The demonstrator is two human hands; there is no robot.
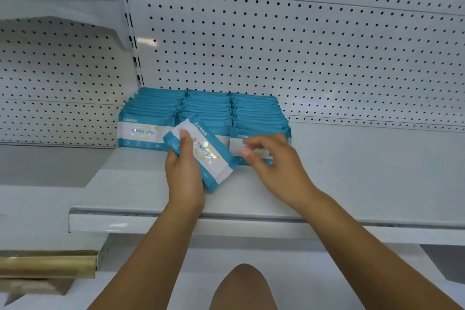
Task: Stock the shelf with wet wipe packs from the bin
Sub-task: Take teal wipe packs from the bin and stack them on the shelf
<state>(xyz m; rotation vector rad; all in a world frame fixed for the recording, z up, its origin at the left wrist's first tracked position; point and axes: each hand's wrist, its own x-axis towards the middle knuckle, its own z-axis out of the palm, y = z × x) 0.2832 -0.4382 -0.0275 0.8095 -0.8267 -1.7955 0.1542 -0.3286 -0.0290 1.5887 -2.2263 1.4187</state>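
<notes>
Stock on the white metal shelf point(352, 171) stands in three upright rows of teal-and-white plastic wet wipe packs point(259, 113), set against the white perforated back panel point(276, 45). The left hand point(185, 171) grips one further teal-and-white pack point(211, 158), thumb across its printed face and fingers behind. The pack is held tilted above the shelf, just in front of the middle row. The right hand point(274, 161) is beside it, in front of the right row, fingers loosely curled and clasping nothing; motion blur leaves contact with the front pack uncertain.
</notes>
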